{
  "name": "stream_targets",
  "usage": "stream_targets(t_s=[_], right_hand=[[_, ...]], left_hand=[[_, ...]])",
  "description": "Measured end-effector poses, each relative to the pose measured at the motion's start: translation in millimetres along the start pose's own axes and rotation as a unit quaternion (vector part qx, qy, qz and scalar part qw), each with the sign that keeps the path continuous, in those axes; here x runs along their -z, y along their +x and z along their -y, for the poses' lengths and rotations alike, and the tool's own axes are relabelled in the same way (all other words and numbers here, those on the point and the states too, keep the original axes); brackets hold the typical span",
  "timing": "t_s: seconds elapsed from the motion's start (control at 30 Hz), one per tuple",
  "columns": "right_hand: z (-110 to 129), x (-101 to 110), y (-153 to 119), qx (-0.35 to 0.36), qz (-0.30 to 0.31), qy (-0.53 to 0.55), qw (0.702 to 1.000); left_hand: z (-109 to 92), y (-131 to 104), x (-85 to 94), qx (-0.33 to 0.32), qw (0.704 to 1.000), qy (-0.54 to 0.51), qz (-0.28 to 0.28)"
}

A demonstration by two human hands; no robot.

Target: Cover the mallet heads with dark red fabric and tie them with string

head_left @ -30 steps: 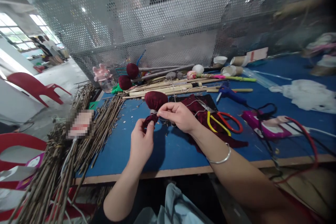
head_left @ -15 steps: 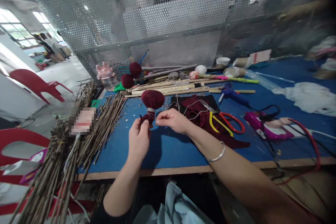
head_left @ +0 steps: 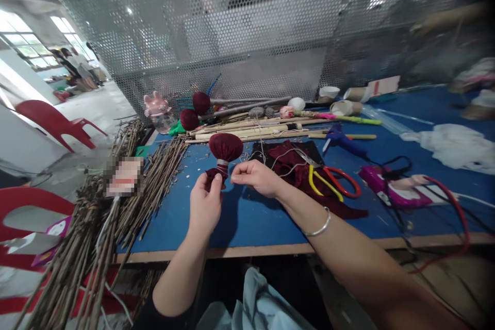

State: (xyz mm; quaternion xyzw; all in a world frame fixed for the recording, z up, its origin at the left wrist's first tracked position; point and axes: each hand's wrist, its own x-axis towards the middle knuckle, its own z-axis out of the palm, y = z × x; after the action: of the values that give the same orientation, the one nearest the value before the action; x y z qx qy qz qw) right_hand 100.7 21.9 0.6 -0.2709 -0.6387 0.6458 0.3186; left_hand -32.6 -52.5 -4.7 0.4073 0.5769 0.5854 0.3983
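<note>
Since a second ago, your right hand [head_left: 255, 178] has come away from the grey yarn wrapping [head_left: 221, 163] to just beside it; its thumb and fingertips are pinched together, on what I cannot tell. Your left hand [head_left: 205, 205] grips the gathered tail of the round, dark-red cloth bundle [head_left: 226, 146], head up, over the blue tabletop [head_left: 166, 221], back from its front edge. Rightward, yellow-and-red-handled metal scissors [head_left: 312, 166] lie on crumpled dark-red cloth [head_left: 288, 155].

No lettering can be read. The pale card [head_left: 383, 85] by the perforated metal panel [head_left: 232, 36] bears a reddish band too blurred to decipher; the pinkish card [head_left: 124, 178] over the sticks [head_left: 157, 185] is pixelated, and the purple-and-white packet's [head_left: 58, 229] markings are illegible.
</note>
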Motion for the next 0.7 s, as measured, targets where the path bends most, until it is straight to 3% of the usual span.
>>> stream_targets(t_s=[0.17, 0.3, 0.4, 0.47, 0.57, 0.7], right_hand=[[-10, 4, 4, -0.027, 0.013, 0.070, 0.997], [-13, 7, 0, 0.015, 0.015, 0.139, 0.990], [-14, 9, -2, 0.000, 0.045, 0.151, 0.988], [-16, 10, -1, -0.004, 0.016, 0.132, 0.991], [-18, 9, 3, 0.021, -0.034, 0.111, 0.993], [-12, 3, 6, 0.064, -0.064, 0.097, 0.991]], left_hand=[[-12, -6, 1.4, 0.040, 0.989, -0.106, 0.094], [-19, -5, 5.4, 0.126, 0.952, -0.182, 0.209], [-17, 1, 6.8, 0.186, 0.927, -0.196, 0.260], [-14, 2, 5.4, 0.189, 0.943, -0.147, 0.230], [-9, -3, 1.2, 0.076, 0.992, -0.017, 0.099], [-3, -16, -2.3, -0.066, 0.990, 0.115, 0.038]])
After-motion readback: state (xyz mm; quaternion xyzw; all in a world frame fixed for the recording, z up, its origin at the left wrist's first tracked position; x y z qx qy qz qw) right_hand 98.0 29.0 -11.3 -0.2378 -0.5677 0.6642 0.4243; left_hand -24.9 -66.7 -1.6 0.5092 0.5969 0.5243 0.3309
